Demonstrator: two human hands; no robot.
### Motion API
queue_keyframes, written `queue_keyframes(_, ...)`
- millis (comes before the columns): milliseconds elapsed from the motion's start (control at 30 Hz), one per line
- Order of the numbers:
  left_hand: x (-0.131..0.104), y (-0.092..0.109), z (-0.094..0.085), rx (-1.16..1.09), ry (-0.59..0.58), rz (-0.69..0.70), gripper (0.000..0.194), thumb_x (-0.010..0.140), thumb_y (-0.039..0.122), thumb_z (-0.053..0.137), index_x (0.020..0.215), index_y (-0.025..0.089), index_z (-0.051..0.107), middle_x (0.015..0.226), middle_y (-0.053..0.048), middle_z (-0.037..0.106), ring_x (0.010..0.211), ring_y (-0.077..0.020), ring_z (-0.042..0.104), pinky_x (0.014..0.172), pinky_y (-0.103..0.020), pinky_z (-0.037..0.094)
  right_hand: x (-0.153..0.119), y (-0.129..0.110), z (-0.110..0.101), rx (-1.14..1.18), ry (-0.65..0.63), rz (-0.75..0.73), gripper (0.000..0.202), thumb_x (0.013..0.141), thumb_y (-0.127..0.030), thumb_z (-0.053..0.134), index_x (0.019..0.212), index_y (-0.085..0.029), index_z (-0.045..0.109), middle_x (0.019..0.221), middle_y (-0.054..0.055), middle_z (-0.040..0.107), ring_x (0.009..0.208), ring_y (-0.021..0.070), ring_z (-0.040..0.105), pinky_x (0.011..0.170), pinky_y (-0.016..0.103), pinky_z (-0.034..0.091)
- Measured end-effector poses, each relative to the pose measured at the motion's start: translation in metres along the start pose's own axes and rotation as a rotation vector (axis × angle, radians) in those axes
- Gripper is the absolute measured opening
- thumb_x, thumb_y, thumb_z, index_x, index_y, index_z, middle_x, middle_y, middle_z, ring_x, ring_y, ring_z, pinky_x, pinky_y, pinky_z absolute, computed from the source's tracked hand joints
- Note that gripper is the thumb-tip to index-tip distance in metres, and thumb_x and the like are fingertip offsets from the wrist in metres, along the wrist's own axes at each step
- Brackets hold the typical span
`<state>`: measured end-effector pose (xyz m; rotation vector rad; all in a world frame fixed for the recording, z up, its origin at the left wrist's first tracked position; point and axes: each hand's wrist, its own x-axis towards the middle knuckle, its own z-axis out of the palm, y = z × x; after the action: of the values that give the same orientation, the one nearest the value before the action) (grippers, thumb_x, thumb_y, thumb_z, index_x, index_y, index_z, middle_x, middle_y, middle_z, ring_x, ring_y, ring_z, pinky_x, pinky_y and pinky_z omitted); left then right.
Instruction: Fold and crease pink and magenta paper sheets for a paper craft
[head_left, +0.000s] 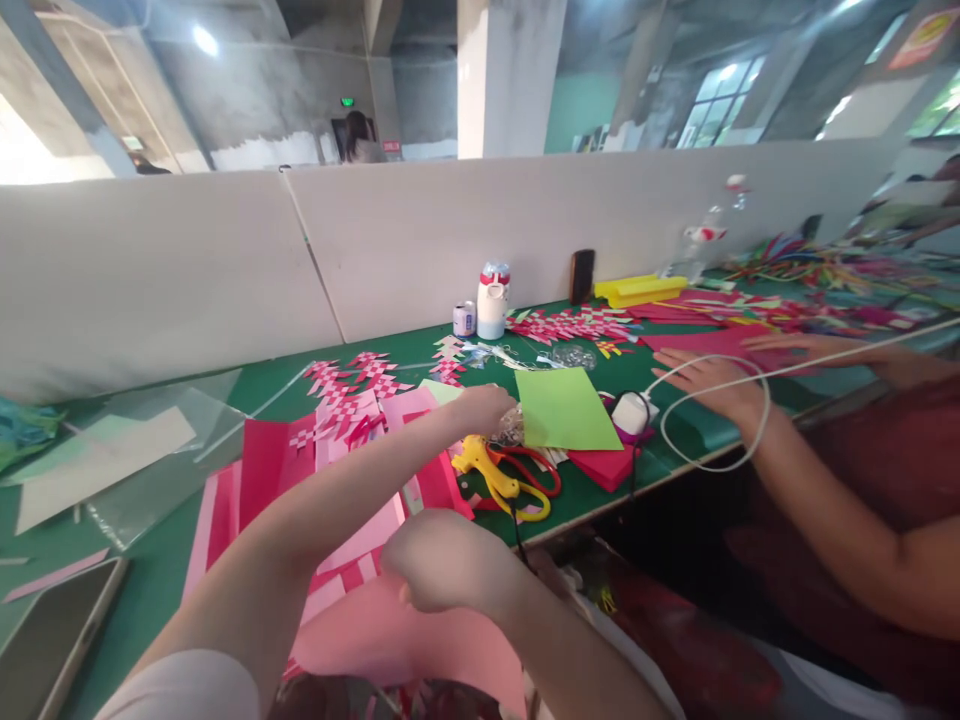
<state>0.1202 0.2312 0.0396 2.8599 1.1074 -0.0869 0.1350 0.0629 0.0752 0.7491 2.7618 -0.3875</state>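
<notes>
My left hand [486, 408] reaches over the table beside a clear bag of small items [511, 426], left of a light green sheet [566, 410]; its fingertips are hidden. Closer to me, my right hand [435, 560] is bent inward above a pink sheet [420, 650], and its fingers are mostly out of sight. A yellow glue gun [487, 468] lies with red-handled scissors [536, 470] and a yellow-handled pair [534, 505] between my hands and the table's front edge. Pink and red paper pieces [277, 470] lie under and behind my left arm.
Woven pink strips [349, 390], a can [464, 319] and a white bottle [493, 300] stand or lie toward the partition [405, 230]. At right, another person's hands [709, 385] rest near a white cable [766, 400] and adapter [634, 412]. A tablet [56, 640] lies at lower left.
</notes>
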Motion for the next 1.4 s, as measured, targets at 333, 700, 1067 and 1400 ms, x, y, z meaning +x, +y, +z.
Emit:
queue_keyframes(333,-0.104,-0.044,-0.020,-0.168,0.101,-0.358,0.024,0.087,0.038,0.058,0.093,0.015,0.064,0.094,-0.005,0.066,0.085,-0.0168,0.062,0.079,-0.038,0.051,0.002,0.017,0.005,0.100,0.047,-0.046,0.010,0.073,-0.018,0.056,0.078,-0.016,0.065,0.084,0.007,0.070,0.075,0.0194,0.063,0.050,0.026,0.028)
queue_keyframes(700,-0.285,-0.035,0.015,-0.727,0.351,-0.746,0.049,0.085,0.059,0.043,0.082,0.017,0.068,0.074,-0.008,0.072,0.067,-0.0188,0.065,0.064,-0.030,0.050,0.012,0.036,0.004,0.284,0.063,-0.002,0.021,0.075,-0.026,0.060,0.065,-0.018,0.044,0.066,-0.001,0.054,0.061,0.0115,0.047,0.053,0.023,0.024)
queue_keyframes(1067,-0.325,0.016,0.028,-1.128,0.456,-0.755,0.044,0.077,0.052,0.064,0.104,0.017,0.068,0.091,-0.007,0.072,0.080,-0.0179,0.065,0.066,-0.026,0.051,0.024,0.039,0.005,0.398,0.268,0.048,0.024,0.080,-0.024,0.054,0.061,-0.018,0.041,0.059,-0.004,0.047,0.058,0.0103,0.042,0.056,0.024,0.022)
queue_keyframes(1400,-0.333,0.022,0.057,-1.367,0.678,-0.919,0.046,0.076,0.052,0.065,0.104,0.015,0.070,0.068,0.000,0.060,0.057,-0.0084,0.051,0.051,-0.019,0.040,0.036,0.024,0.013,0.391,0.403,0.016,0.029,0.088,-0.019,0.048,0.100,-0.025,0.074,0.099,0.005,0.075,0.089,0.0208,0.069,0.069,0.026,0.043)
